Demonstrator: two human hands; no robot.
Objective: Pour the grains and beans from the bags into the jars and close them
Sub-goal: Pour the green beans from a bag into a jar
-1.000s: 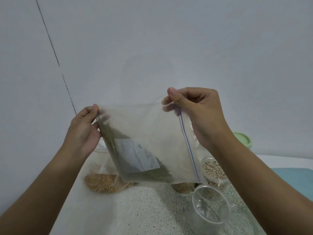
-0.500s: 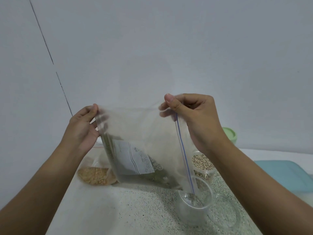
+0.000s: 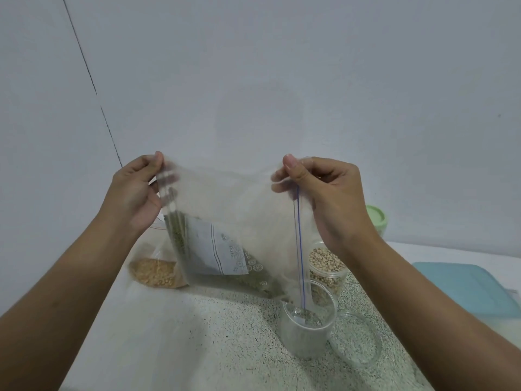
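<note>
I hold a clear zip bag [image 3: 239, 215] of green beans up over the speckled counter, turned on its side with its blue zip line pointing down. My left hand [image 3: 135, 190] pinches the bag's upper left corner and my right hand [image 3: 324, 193] pinches the upper corner at the zip end. The lower zip corner hangs into a clear open jar [image 3: 306, 334], which holds a few green beans at its bottom. The beans lie along the bag's lower edge. A clear round lid [image 3: 356, 338] lies flat right of that jar.
A jar of pale beans [image 3: 328, 266] stands open behind the clear jar. A bag of yellow grains [image 3: 153, 272] lies at the back left. A green lidded jar [image 3: 376, 218] stands by the wall, and a light blue cloth [image 3: 462, 289] lies at the right.
The bag's zip corner came down from above the counter into the clear jar's mouth, and a few beans now lie in the jar. Both hands keep their pinch.
</note>
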